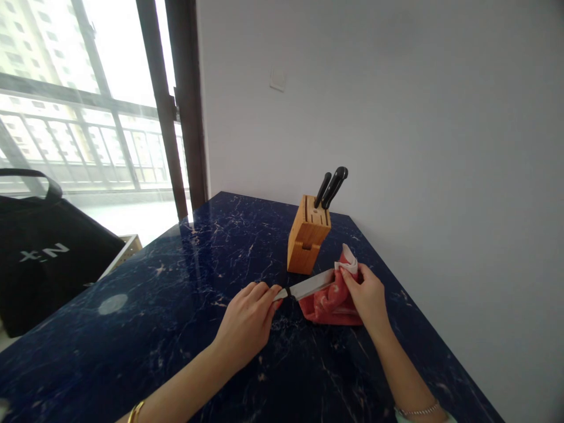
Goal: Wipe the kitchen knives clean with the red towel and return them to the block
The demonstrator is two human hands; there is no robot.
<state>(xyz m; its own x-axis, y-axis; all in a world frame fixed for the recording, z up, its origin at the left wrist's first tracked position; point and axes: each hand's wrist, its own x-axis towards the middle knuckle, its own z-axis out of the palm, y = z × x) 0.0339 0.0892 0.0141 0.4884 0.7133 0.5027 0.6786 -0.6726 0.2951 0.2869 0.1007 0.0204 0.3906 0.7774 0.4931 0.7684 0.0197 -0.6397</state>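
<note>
My left hand point(247, 317) is closed round the handle of a kitchen knife point(311, 284), whose blade points to the right. At the far end of the blade, my right hand point(366, 294) pinches a red cloth point(329, 305) with a white edge. The cloth is folded over the blade's tip, which is hidden in it, and its lower part hangs down to the table. Just behind the blade stands a wooden knife block point(306, 238). Two black-handled knives point(333, 188) stick out of its top, and other slots in it show.
The dark blue marbled table point(185, 305) runs up to a plain grey wall point(396, 117). On the left, beside the table, are a black bag point(57, 252) and part of a light-coloured crate point(126, 249). A framed window point(88, 117) lies beyond them.
</note>
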